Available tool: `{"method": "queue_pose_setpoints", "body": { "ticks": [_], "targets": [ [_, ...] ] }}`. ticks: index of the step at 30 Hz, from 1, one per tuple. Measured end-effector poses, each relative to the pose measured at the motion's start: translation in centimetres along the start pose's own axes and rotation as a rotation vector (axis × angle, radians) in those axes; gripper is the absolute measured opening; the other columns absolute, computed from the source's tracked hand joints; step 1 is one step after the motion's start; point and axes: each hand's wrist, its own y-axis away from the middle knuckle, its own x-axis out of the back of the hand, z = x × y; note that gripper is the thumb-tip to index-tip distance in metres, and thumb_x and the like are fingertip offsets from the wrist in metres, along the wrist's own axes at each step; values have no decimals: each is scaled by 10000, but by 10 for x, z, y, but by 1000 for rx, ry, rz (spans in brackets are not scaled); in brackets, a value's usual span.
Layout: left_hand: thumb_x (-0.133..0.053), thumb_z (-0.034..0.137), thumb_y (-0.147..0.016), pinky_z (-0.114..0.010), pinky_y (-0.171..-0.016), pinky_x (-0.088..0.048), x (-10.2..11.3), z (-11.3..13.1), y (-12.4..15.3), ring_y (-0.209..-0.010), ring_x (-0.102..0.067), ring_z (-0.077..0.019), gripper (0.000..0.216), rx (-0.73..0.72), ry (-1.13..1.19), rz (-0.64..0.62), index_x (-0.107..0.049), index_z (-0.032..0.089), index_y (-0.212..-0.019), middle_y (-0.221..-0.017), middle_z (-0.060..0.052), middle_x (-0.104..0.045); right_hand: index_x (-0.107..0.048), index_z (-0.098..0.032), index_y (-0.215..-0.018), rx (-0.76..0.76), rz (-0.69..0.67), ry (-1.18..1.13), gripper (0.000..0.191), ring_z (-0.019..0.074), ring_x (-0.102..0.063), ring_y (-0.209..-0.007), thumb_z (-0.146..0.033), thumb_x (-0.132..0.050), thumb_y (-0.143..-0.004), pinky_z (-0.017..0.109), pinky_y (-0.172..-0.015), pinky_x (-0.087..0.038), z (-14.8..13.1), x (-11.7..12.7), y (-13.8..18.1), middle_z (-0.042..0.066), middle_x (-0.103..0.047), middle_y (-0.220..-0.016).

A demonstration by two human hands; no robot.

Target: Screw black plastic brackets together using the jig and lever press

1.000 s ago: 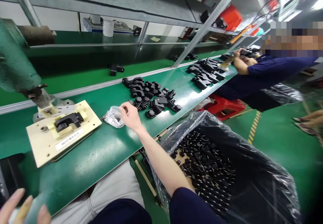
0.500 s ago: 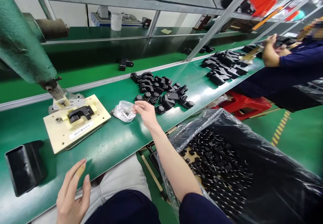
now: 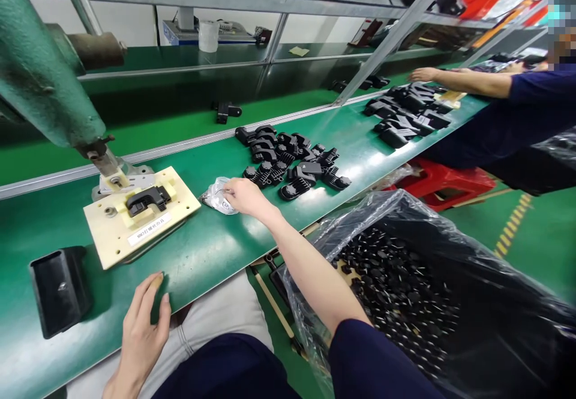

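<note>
My right hand (image 3: 245, 197) reaches into a small clear plastic bag (image 3: 215, 196) on the green bench (image 3: 202, 255), its fingers curled at the bag's mouth; what they pinch is hidden. My left hand (image 3: 144, 330) rests at the bench's near edge, fingers apart, holding nothing. A cream jig plate (image 3: 141, 216) with a black plastic part (image 3: 146, 199) seated on it stands under the green press (image 3: 49, 87). A pile of black plastic parts (image 3: 292, 159) lies just beyond my right hand.
A black open box (image 3: 58, 291) sits at the near left. A bin lined with black plastic (image 3: 427, 291) full of small black pieces stands by my right side. A co-worker's arm (image 3: 463, 80) reaches over another pile of black parts (image 3: 407, 114).
My right hand has dipped back to the bag's mouth. My left hand has come up to the bench edge. The co-worker's arm has stretched out over the far pile.
</note>
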Motion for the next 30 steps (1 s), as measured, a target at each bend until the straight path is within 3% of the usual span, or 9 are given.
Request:
{"method": "queue_pose_setpoints", "body": {
  "ticks": [3, 6, 8, 11, 21, 25, 28, 30],
  "targets": [
    [-501, 162, -903, -340, -856, -543, -1, -1, 1, -1039, -635, -224, 242, 13, -6, -8, -555, 150, -1138, -1107, -126, -637, -603, -113, -1193, -10, 48, 114, 347, 274, -513, -1168, -298, -526, -910, 410, -1018, -397, -1, -2, 6, 166, -567, -1231],
    [-502, 158, -901, -333, -863, -539, -2, -1, 0, -1032, -637, -220, 241, 12, -13, -4, -554, 147, -1136, -1102, -125, -638, -587, -135, -1223, 26, -2, 189, 532, 342, -407, -1268, -421, -706, -791, 480, -1010, -409, 0, -13, 20, 185, -448, -1370],
    [-501, 156, -901, -335, -864, -536, -2, -2, -1, -1024, -636, -220, 239, 10, -20, -2, -553, 146, -1133, -1094, -125, -637, -633, -131, -1137, 49, -18, 232, 446, 374, -351, -1291, -355, -738, -766, 509, -991, -414, 0, -22, 28, 196, -413, -1392],
    [-499, 143, -901, -328, -872, -524, 0, -1, -3, -1017, -631, -214, 238, 0, 1, -8, -550, 143, -1133, -1086, -124, -634, -652, -129, -1096, 48, 3, 279, 286, 345, -376, -1246, -252, -634, -839, 493, -988, -416, 1, -27, 33, 184, -440, -1359],
    [-616, 181, -842, -307, -851, -478, 0, 2, 5, -857, -645, -200, 311, -69, -10, 138, -614, 172, -1153, -1027, -88, -672, -677, -182, -1022, 21, 6, 428, 212, 265, -441, -1123, -272, -587, -852, 395, -869, -455, -6, -29, 52, 100, -532, -1264],
    [-627, 178, -830, -309, -824, -485, -1, 0, 6, -855, -652, -207, 314, -85, -5, 103, -618, 163, -1143, -1028, -93, -676, -681, -173, -982, 34, 27, 401, 193, 270, -450, -1106, -216, -564, -834, 401, -846, -453, -5, -32, 56, 106, -552, -1228],
    [-635, 190, -822, -310, -813, -485, 0, -3, 7, -852, -653, -209, 301, -101, -9, 100, -624, 166, -1122, -1025, -88, -678, -679, -148, -982, 17, 71, 373, 206, 286, -451, -1123, -183, -539, -836, 444, -898, -433, -3, -31, 55, 138, -552, -1219],
    [-631, 196, -824, -308, -793, -492, 1, -4, 7, -847, -654, -207, 300, -102, -1, 106, -624, 178, -1123, -1027, -80, -678, -679, -129, -964, 31, 93, 359, 192, 314, -408, -1213, -188, -546, -838, 512, -1009, -350, -3, -30, 54, 159, -526, -1275]
  ]
}}
